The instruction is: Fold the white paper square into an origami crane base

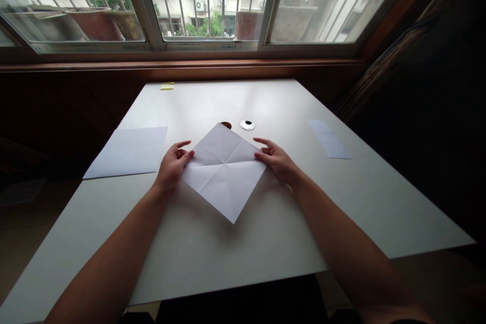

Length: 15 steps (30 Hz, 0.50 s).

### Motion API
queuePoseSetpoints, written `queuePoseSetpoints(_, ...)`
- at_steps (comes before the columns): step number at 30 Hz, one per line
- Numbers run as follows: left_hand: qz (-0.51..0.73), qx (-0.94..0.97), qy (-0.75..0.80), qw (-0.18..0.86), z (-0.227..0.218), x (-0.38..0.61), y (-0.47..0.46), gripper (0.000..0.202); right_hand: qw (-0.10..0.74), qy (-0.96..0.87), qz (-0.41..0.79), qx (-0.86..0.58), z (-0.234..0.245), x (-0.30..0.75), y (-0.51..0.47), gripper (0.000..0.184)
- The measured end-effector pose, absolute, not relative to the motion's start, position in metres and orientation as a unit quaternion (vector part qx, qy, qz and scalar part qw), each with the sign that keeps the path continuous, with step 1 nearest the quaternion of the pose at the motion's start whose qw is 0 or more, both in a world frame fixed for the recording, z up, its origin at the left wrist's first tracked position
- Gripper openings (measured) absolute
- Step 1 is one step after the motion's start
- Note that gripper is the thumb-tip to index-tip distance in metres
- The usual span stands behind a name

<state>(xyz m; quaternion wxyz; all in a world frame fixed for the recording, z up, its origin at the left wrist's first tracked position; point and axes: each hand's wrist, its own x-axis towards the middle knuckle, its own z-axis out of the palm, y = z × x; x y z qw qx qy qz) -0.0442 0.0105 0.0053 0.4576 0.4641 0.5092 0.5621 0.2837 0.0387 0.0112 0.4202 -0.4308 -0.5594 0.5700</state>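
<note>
Between my two hands is a square white sheet of paper [224, 172], turned so one corner points toward me. Creases cross at its middle and run out to the corners and edges. My left hand [175, 164] pinches its left side between thumb and fingers, with the index finger stretched out. On the opposite side my right hand [276, 160] grips the paper the same way, thumb on top and index finger extended. The sheet appears lifted a little off the white table [235, 258], with a soft shadow below it.
White paper sheets [127, 153] lie at the table's left. A narrow paper strip [329, 139] rests on the right. Beyond the held sheet are a round silver ring [247, 125] and a partly covered brown round spot [227, 125]. Yellow sticky notes [167, 86] sit near the far edge.
</note>
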Motion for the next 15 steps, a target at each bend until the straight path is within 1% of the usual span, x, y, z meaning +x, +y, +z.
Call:
queuePoseSetpoints(7, 0.592, 0.425, 0.486, 0.482, 0.0074, -0.0414, 0.0095, 0.057, 0.440, -0.529, 0.595, -0.416, 0.0100, 0.2849, 0.0395, 0.070)
queuePoseSetpoints(15, 0.614, 0.419, 0.482, 0.464, 0.0035, -0.0429, 0.0124, 0.052, 0.483, -0.529, 0.545, -0.436, 0.0067, 0.2882, 0.0437, 0.059)
